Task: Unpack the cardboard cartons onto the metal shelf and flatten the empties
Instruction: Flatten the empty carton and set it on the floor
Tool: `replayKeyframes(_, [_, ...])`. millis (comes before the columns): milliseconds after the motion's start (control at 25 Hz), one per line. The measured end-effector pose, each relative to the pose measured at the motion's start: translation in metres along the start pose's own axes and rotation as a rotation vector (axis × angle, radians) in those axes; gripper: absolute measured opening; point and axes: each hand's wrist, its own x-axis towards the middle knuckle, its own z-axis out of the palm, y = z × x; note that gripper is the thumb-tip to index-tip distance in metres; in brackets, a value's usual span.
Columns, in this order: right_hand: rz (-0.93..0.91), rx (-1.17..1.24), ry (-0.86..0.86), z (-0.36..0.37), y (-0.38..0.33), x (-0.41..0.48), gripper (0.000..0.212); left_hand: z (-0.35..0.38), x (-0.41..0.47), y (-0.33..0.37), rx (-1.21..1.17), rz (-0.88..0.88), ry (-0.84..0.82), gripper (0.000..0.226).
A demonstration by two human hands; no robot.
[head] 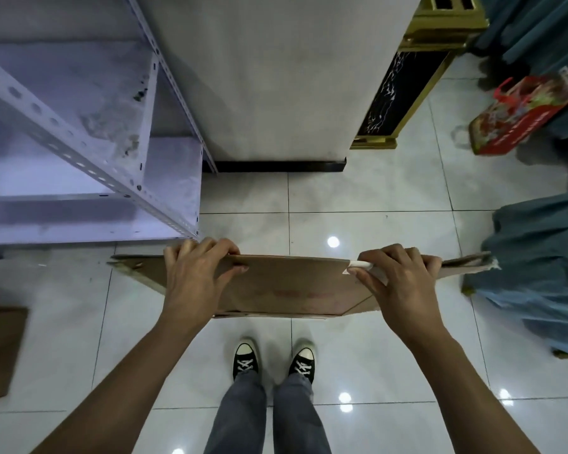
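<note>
Right now both my hands grip a flattened cardboard carton, held up in the air in front of me w/ its top edge level. My left hand clamps the top edge toward the carton's left end, fingers curled over the far side, thumb pressed on the near face. My right hand does the same toward the right end, thumb beside a strip of white tape at the top edge. Carton is collapsed flat, faint red print on the near face, flaps sticking out past both hands.

Below it, my black-and-white sneakers and grey jeans stand on the glossy white tile floor.

Metal shelf sits front-left, pale w/ perforated angle posts; its near-right corner post is just beyond my left hand. Shelf boards that I can see are bare but stained.

Another piece of cardboard lies on the floor at the left edge of view. A white wall w/ black skirting stands straight ahead, a gold-and-black stand beside it on the right. Far right: a red printed bag on the floor and blue-green cloth near the carton's right end.
</note>
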Motion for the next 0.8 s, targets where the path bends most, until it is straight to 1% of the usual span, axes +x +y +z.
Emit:
replayKeyframes(160, [-0.012, -0.014, -0.059, 0.033, 0.021, 0.012, 0.037, 0.041, 0.014, -0.012, -0.006, -0.017, -0.059, 0.021])
replayKeyframes(240, [-0.015, -0.029, -0.064, 0.049, 0.029, 0.025, 0.034, 0.059, 0.03, -0.015, -0.027, -0.029, -0.064, 0.023])
replayKeyframes(360, [-0.016, -0.058, -0.022, 0.071, 0.043, 0.058, 0.027, 0.081, 0.064, -0.021, -0.041, -0.034, -0.049, 0.027])
replayKeyframes(480, [-0.018, -0.081, -0.023, 0.092, 0.056, 0.095, 0.025, 0.098, 0.1, -0.03, -0.038, -0.028, -0.029, 0.031])
replayKeyframes(640, [-0.046, -0.099, -0.067, 0.119, 0.069, 0.146, 0.028, 0.116, 0.141, -0.043, -0.063, -0.017, -0.034, 0.032])
replayKeyframes(800, [-0.06, -0.128, -0.148, 0.137, 0.071, 0.189, 0.035, 0.128, 0.183, -0.06, -0.045, -0.01, -0.095, 0.035])
